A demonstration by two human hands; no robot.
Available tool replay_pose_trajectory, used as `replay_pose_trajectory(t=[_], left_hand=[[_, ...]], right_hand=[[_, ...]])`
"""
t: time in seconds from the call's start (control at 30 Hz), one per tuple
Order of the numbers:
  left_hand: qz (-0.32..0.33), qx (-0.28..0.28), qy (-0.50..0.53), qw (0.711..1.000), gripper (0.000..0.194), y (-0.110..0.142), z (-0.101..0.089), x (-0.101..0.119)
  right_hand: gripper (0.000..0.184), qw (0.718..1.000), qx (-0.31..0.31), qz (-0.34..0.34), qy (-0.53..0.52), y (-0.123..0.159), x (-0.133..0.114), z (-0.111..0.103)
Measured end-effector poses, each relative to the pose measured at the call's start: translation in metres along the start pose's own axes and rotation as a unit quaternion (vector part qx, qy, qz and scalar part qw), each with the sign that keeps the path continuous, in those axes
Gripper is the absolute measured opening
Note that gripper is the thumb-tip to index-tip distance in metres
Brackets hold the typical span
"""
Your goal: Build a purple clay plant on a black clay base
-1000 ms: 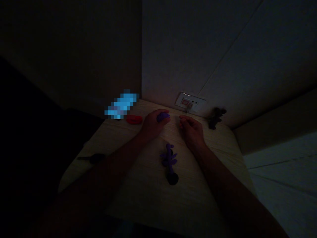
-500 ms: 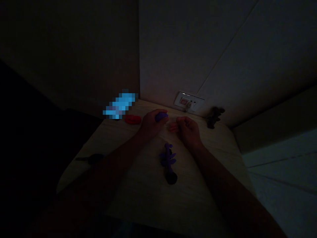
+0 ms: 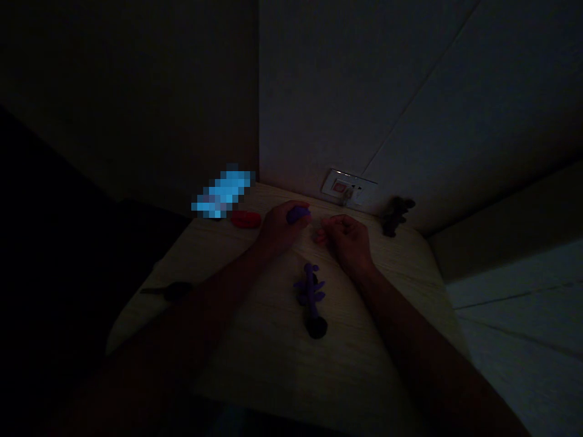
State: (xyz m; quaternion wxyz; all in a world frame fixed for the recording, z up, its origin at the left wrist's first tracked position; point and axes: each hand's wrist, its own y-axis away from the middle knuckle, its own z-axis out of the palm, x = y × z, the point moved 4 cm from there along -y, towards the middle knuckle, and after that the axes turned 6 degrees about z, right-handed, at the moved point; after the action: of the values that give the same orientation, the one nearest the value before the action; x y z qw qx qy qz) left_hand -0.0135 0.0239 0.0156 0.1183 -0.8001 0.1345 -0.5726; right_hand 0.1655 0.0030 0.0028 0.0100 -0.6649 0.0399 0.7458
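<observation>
In dim light, my left hand (image 3: 279, 226) is closed around a purple lump (image 3: 297, 214) that looks like modelling clay. My right hand (image 3: 350, 238) is to the right of it, thumb and forefinger pinched together and the other fingers curled. Whatever may be in that pinch is too small and dark to make out. Below and between the hands lies a purple figure (image 3: 311, 285), a long stem with small leaf-like pieces along it and a round black piece (image 3: 316, 328) at its near end. The two hands are apart.
A red ring-like piece (image 3: 246, 219) lies left of my left hand, beside a blurred bright screen (image 3: 223, 193). A dark paddle-shaped thing (image 3: 175, 292) is at the table's left. A dark figure (image 3: 398, 216) stands at the back right, near a wall socket (image 3: 348, 187).
The right hand's fingers have shifted slightly, with the lower ones curled in more. The left hand keeps its hold on the purple lump. The whole view has moved slightly.
</observation>
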Motion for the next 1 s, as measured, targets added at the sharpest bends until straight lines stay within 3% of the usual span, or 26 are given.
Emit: replay_pose_trajectory(t=[0.27, 0.57, 0.7, 1.0], left_hand=[[0.003, -0.004, 0.000, 1.000, 0.031, 0.000, -0.001, 0.002], [0.002, -0.004, 0.005, 1.000, 0.031, 0.000, -0.001, 0.001], [0.000, -0.003, 0.005, 1.000, 0.032, 0.000, -0.001, 0.001], [0.006, -0.004, 0.008, 1.000, 0.031, 0.000, 0.000, 0.000]], right_hand=[[0.051, 0.997, -0.036, 0.012, -0.060, -0.004, 0.004, 0.002], [0.035, 0.995, 0.025, -0.025, 0.098, 0.004, -0.006, -0.004], [0.033, 0.997, -0.007, -0.037, 0.060, -0.001, -0.004, -0.007], [0.033, 0.999, 0.019, 0.027, -0.032, -0.001, 0.003, -0.007]])
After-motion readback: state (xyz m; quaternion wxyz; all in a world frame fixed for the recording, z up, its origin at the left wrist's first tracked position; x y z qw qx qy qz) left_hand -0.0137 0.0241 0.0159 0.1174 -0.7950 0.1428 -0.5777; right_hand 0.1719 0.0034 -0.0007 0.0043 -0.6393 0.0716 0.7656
